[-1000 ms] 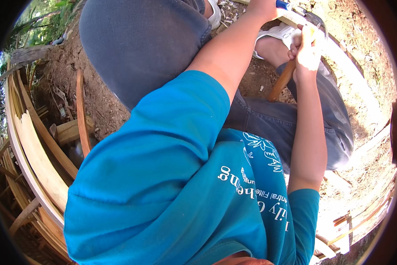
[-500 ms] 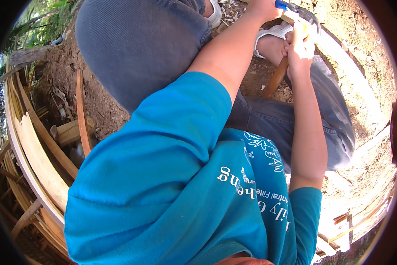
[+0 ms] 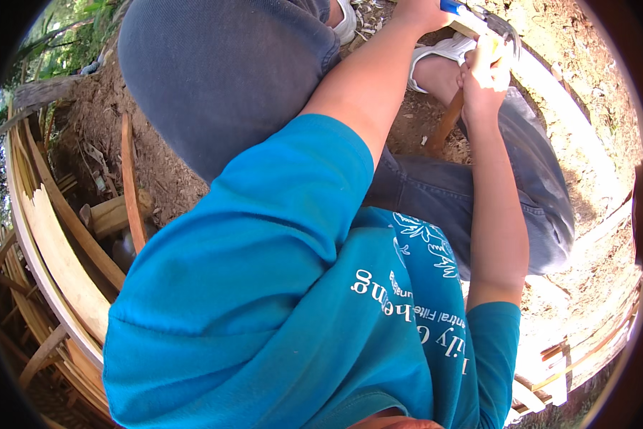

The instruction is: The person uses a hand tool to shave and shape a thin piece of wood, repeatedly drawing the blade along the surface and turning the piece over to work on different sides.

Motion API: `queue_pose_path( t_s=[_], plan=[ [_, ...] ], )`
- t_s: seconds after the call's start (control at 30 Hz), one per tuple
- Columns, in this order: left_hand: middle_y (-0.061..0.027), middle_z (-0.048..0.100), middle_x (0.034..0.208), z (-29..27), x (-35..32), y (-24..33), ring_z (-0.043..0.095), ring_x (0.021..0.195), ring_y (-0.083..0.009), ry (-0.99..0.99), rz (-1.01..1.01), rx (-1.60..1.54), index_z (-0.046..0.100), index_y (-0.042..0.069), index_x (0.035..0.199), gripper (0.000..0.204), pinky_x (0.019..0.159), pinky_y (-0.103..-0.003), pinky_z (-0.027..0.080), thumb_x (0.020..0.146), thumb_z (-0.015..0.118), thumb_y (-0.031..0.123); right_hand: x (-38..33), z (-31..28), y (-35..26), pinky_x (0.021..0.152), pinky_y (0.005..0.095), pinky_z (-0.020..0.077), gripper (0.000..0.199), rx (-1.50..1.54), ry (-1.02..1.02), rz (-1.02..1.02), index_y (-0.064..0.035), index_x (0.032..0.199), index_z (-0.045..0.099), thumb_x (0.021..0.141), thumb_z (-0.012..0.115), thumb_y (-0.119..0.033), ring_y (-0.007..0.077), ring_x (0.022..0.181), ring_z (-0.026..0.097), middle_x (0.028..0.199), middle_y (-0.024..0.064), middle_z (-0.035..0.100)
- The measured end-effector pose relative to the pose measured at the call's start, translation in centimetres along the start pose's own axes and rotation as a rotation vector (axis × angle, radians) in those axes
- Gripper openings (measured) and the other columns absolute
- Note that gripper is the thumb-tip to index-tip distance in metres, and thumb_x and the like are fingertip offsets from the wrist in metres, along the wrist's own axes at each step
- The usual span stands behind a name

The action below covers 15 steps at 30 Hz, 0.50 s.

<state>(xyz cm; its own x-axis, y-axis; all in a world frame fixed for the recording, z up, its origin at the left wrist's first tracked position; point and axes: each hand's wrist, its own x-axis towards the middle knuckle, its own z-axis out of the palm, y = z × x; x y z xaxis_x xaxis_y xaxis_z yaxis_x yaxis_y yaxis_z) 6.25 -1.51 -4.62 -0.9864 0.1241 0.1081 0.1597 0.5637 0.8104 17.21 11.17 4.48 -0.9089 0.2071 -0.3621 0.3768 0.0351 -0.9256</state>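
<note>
My left hand [image 3: 421, 14] is at the top edge, partly cut off, with its fingers closed. A blue handle end [image 3: 451, 7] sticks out from it; what tool it belongs to is out of view. My right hand [image 3: 486, 82] is wrapped round the wooden handle of a hammer [image 3: 444, 130], gripping it high up near the head. The hammer's curved dark metal head [image 3: 508, 30] lies just beyond the fingers, close to the blue end; whether they touch I cannot tell. A pale piece of wood [image 3: 467, 26] shows between the two hands.
My bent legs in dark trousers [image 3: 228, 79] flank the work, with a white shoe [image 3: 443, 56] beside the hands. Long split wooden strips [image 3: 57, 243] are stacked at the left. A thin brown stick [image 3: 131, 179] leans there. Bare soil [image 3: 171, 179] lies around.
The blue end and my left hand have shifted slightly left, and more pale wood shows beside them. My right hand and the hammer have barely moved.
</note>
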Motion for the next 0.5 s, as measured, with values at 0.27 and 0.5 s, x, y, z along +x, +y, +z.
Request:
queue_pose_path(
  t_s=[0.27,0.5],
  plan=[
    [-0.0195,0.073,0.090,-0.4,-0.6,0.4,0.069,0.090,-0.0398,-0.009,-0.033,-0.041,0.074,0.009,0.085,0.012,0.081,-0.049,0.055,0.077,0.068,0.014,-0.3,0.7,0.2,0.049,0.0229,0.0362,0.028,0.142,0.080,-0.021,-0.0045,0.121,0.057,0.109,0.055,-0.030,0.0061,0.054,0.041,0.073,-0.0011,0.048],
    [-0.0195,0.072,0.088,-0.2,-0.6,-0.4,0.069,0.089,-0.0401,0.004,0.007,-0.018,0.073,0.009,0.084,0.011,0.080,-0.049,0.055,0.076,0.068,0.016,0.3,0.1,0.6,0.048,0.0239,0.0354,0.027,0.077,-0.036,0.024,-0.0059,0.120,0.058,0.108,0.057,-0.031,0.0058,0.053,0.041,0.071,-0.0016,0.048]
  ],
)
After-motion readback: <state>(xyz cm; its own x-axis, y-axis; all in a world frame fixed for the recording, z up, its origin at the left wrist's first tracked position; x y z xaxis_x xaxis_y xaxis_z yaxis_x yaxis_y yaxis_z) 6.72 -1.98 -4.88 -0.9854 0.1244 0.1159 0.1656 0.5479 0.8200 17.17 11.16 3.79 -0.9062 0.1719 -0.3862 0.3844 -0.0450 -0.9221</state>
